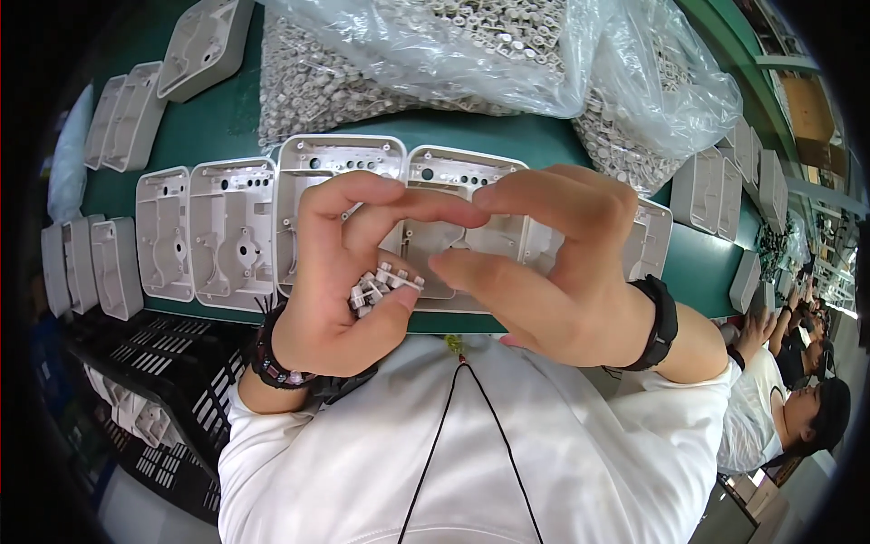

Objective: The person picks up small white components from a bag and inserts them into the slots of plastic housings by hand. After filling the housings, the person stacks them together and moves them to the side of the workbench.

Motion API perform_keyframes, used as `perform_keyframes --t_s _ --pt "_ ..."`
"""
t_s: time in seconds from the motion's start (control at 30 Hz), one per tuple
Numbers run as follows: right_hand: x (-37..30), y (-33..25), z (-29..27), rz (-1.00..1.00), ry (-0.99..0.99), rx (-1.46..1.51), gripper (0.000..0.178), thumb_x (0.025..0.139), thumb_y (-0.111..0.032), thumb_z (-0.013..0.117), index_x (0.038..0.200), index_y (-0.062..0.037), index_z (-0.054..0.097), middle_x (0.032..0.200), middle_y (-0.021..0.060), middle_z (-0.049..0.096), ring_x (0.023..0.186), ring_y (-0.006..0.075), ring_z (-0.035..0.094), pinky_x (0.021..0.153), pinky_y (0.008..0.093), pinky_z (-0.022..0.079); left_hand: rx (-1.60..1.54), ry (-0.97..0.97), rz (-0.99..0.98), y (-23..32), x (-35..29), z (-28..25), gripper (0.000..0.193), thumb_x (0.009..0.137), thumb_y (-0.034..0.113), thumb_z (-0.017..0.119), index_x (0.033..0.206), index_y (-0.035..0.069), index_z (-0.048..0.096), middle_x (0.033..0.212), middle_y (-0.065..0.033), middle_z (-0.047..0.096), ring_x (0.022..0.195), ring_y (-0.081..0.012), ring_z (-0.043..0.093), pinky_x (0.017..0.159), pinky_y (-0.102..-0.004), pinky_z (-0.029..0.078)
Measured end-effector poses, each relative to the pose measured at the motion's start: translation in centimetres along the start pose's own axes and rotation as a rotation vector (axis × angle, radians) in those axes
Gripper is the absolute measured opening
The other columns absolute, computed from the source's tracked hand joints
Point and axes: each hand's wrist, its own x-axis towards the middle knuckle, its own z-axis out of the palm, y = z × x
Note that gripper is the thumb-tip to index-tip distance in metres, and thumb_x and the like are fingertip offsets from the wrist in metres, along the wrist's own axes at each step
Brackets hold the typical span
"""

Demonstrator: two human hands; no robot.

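Several small white plastic parts [385,288] lie in the palm of my left hand [340,272], held in by its thumb and lower fingers. The upper fingers of that hand are bent and stretch toward the right. My right hand [562,263] is curved beside them, its index fingertip meeting a left fingertip. Its thumb stands apart from the index finger, and I see nothing plainly held between them. Beneath both hands is a row of light grey plastic housings, including one housing [340,152] behind my left hand and another housing [467,168] under the fingertips, partly covered.
Large clear plastic bags [353,91] full of small light parts stand at the back of the green table [208,122]. More housings [204,54] sit at the far left and right. A black crate [181,363] stands at lower left. Another person [770,399] is at the right.
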Motion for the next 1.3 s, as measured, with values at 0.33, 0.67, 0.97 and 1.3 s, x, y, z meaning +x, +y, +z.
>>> perform_keyframes --t_s 0.33,0.67,0.97,1.3 --pt "2.5 1.0 1.5 -0.049 -0.013 0.434 0.018 0.056 -0.015 0.073 0.072 -0.0157 0.067 0.087 0.0066 0.059 0.061 0.0174 0.056 0.047 0.0278 0.038 -0.490 -0.120 -0.081 0.5 0.2 -0.5 0.060 0.073 -0.010 0.045 0.124 0.006 0.018 0.125 -0.0274 0.041 0.114 -0.0255 0.043 0.087 -0.0316 0.037" --pt "3.5 0.7 0.9 -0.187 -0.009 0.361 0.019 0.054 -0.020 0.077 0.071 -0.0157 0.068 0.081 0.0025 0.059 0.058 0.0170 0.052 0.046 0.0281 0.040 -0.511 -0.092 -0.256 1.8 -1.0 -1.2 0.054 0.077 -0.007 0.048 0.123 0.002 0.021 0.119 -0.0225 0.045 0.113 -0.0233 0.043 0.085 -0.0299 0.039" --pt "3.8 2.7 -1.9 -0.224 -0.075 0.049 0.021 0.056 -0.013 0.077 0.075 -0.0146 0.067 0.101 0.0089 0.047 0.085 0.0230 0.046 0.072 0.0326 0.038 -0.194 0.077 -0.126 2.0 -1.4 -1.5 0.035 0.079 -0.003 0.045 0.113 0.000 0.037 0.111 -0.0162 0.052 0.094 -0.0140 0.048 0.064 -0.0195 0.039" --pt "1.3 5.1 -1.7 -0.050 -0.359 -0.218 0.019 0.061 -0.012 0.075 0.077 -0.0124 0.064 0.111 0.0099 0.044 0.103 0.0287 0.043 0.087 0.0370 0.037 -0.038 0.225 -0.220 2.4 -3.0 -3.8 0.024 0.080 -0.001 0.043 0.104 -0.001 0.047 0.100 -0.0118 0.057 0.068 -0.0047 0.044 0.051 -0.0152 0.033"
